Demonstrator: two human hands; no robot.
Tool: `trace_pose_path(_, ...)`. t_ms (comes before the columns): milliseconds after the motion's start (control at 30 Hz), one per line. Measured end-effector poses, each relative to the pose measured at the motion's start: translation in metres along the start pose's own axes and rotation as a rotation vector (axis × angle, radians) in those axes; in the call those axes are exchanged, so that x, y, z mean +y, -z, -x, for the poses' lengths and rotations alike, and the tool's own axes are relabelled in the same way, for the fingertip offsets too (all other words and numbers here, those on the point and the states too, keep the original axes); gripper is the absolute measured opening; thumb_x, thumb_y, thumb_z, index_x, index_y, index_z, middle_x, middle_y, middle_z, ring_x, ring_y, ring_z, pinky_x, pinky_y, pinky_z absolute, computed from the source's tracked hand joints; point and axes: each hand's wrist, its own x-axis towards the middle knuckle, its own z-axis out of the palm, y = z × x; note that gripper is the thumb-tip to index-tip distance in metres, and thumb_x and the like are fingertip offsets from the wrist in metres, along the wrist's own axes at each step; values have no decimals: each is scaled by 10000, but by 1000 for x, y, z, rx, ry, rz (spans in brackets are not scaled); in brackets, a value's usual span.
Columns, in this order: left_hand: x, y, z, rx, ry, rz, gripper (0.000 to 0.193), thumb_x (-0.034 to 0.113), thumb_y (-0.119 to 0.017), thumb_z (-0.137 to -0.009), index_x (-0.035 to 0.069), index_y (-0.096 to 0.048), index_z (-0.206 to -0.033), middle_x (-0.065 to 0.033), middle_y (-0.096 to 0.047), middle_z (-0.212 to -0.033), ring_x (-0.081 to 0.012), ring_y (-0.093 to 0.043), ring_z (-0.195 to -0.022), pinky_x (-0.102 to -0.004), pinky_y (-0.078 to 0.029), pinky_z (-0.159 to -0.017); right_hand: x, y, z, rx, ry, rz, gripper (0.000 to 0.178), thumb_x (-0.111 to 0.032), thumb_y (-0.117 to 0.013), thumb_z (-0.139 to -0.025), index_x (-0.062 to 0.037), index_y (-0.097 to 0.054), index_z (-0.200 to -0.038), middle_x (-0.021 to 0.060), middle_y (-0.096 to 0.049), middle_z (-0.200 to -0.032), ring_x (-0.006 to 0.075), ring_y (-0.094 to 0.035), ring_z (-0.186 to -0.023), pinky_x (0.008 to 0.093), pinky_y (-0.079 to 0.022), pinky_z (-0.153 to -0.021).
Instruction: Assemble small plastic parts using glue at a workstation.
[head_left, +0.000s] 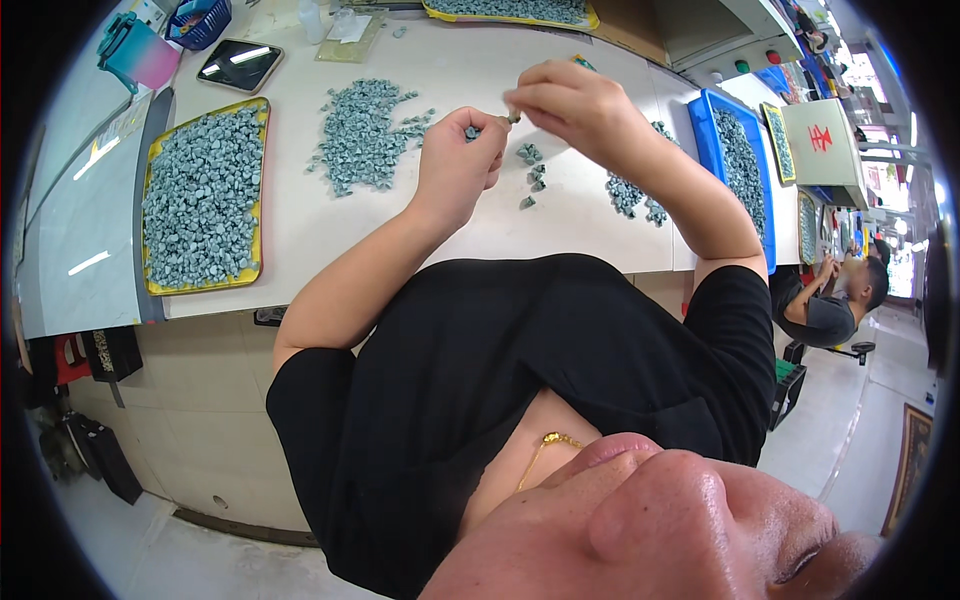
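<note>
My left hand [460, 165] is closed above the white table, thumb and forefinger pinched together. At their tips shows a small grey-green piece [515, 116]; another one [472, 132] shows against the curled fingers. My right hand [575, 105] is close beside it, fingers bent toward the left fingertips and slightly smeared, so what they hold, if anything, is hidden. Below the hands lies a short row of similar loose pieces [530, 154]. A wide heap of them [362, 135] spreads left of my left hand, and a smaller cluster [625, 195] lies under my right forearm.
A yellow-rimmed tray [262, 190] full of pieces stands at left, a blue bin [768, 210] at right. Along the back are a phone [240, 66], a teal-pink jug [145, 55], a blue basket [200, 22] and another yellow tray [592, 20]. A co-worker [835, 300] sits far right.
</note>
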Motion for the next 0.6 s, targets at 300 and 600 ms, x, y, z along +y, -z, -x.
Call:
trace_pose_path(300, 1, 2, -4, -41, 60, 136, 100, 80, -564, -881, 15, -517, -822, -3, -468, -677, -38, -313, -493, -194, -185, -397, 14, -1, 1, 137, -27, 82, 168, -7, -698, -767, -43, -697, -930, 62, -654, -899, 194, -644, -772, 286, -530, -658)
trace_pose_path(600, 1, 2, -4, -43, 68, 138, 102, 90, -564, -887, 17, -522, -831, 6, -461, -673, -40, -320, -498, -193, -195, -398, 3, 3, 4, 136, -160, -168, 178, 30, -678, -764, -37, -699, -928, 59, -664, -859, 173, -649, -778, 271, -522, -655)
